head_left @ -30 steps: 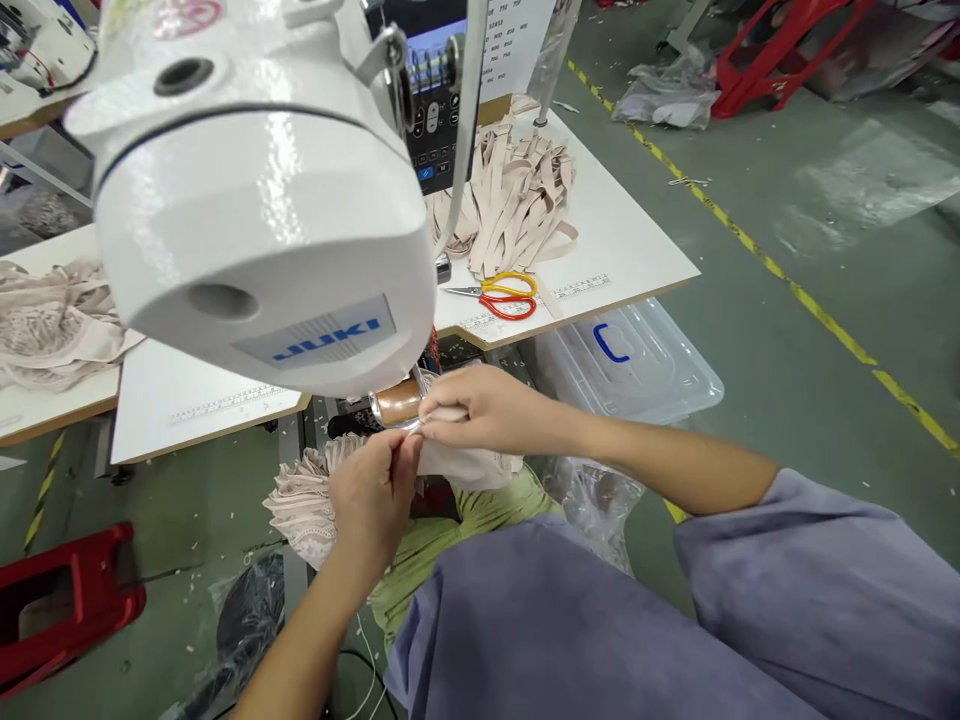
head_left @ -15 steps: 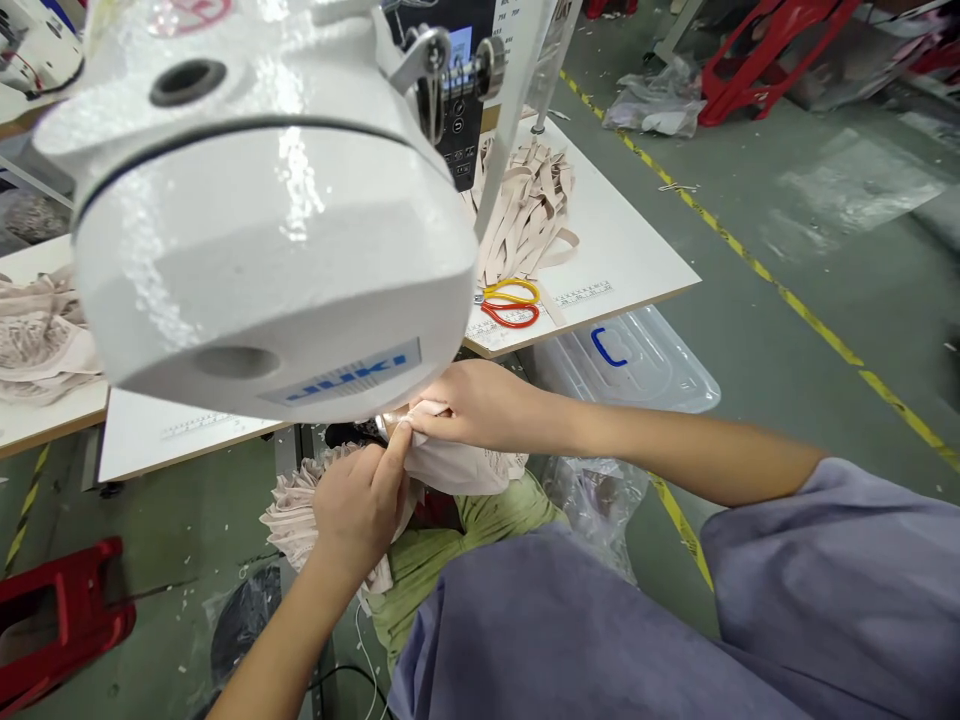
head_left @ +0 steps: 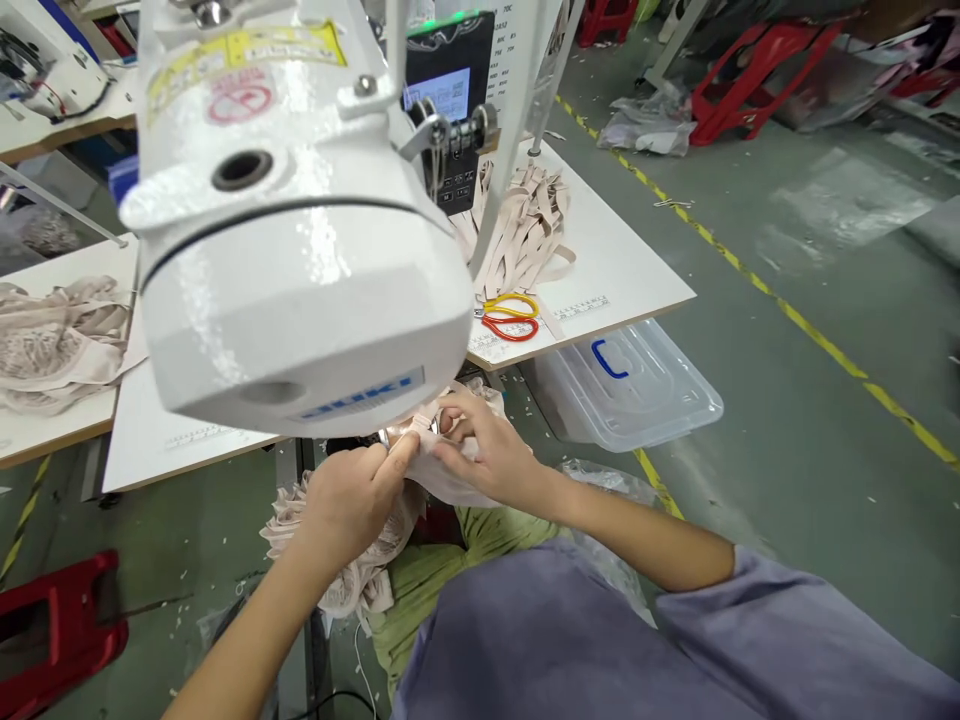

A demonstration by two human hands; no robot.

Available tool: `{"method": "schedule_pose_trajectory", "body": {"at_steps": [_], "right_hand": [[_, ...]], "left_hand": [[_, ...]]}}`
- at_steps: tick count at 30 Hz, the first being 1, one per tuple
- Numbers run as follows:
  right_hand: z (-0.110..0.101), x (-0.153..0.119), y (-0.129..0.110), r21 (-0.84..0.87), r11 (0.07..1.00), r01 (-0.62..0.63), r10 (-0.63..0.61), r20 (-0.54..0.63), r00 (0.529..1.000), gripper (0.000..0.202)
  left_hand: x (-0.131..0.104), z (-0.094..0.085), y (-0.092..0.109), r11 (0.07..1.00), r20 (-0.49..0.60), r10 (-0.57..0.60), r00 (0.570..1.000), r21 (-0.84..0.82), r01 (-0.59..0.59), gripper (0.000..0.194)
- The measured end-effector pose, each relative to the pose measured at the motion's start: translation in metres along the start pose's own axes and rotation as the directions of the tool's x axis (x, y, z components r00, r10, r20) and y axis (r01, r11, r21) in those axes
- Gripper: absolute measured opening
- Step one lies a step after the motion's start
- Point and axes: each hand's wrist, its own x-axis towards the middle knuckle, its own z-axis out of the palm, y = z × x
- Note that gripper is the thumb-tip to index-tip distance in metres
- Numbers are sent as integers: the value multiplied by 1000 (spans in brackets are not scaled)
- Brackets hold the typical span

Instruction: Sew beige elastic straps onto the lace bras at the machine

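Under the head of a white sewing machine [head_left: 315,300], both my hands are at a thin beige bra [head_left: 454,485]. My left hand [head_left: 356,500] is closed on its near left edge, index finger and thumb pressed at the stitching spot. On the other side, my right hand [head_left: 499,455] has curled fingers and thumb on the cloth. A small dark, shiny part shows by its fingertips; I cannot make out what it is. The machine head hides the needle area. More gathered beige pieces [head_left: 289,515] hang below my left hand, beside my green-trousered lap.
Beige straps [head_left: 529,225] lie heaped on the white table [head_left: 630,260], near scissors with yellow and red handles [head_left: 511,318]. A lidded clear box [head_left: 645,390] stands below. Beige garments [head_left: 56,345] are piled at left. Red stools [head_left: 56,630] stand on the floor.
My right hand has shifted right and down from the machine, its fingers now more spread and curled over the cloth. My left hand stays on the bra. The view has tilted slightly.
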Motion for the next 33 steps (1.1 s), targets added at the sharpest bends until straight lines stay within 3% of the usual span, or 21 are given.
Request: {"method": "schedule_pose_trajectory", "body": {"at_steps": [2,6,13,18,27,33], "right_hand": [[2,-3,4,54,998,-17,18,-23,1000,46],[-6,12,3,-41,997,65,-65,0,998,36],[-21,57,-2,6,1000,25,-26,144,989,28],[-22,67,2,115,992,51,-69,157,985,33],[-24,68,6,137,989,55,-76,151,986,31],[-25,67,7,161,985,63,-89,153,984,32]], "left_hand": [[6,-4,11,998,3,-55,998,21,55,31],[18,-14,33,985,14,-168,986,51,167,29],[30,-14,44,938,-20,-328,945,110,328,20],[32,-14,45,925,-19,-358,934,126,357,14],[25,-8,44,921,-22,-389,921,2,389,15],[24,-10,44,931,-3,-363,932,36,363,18]]}}
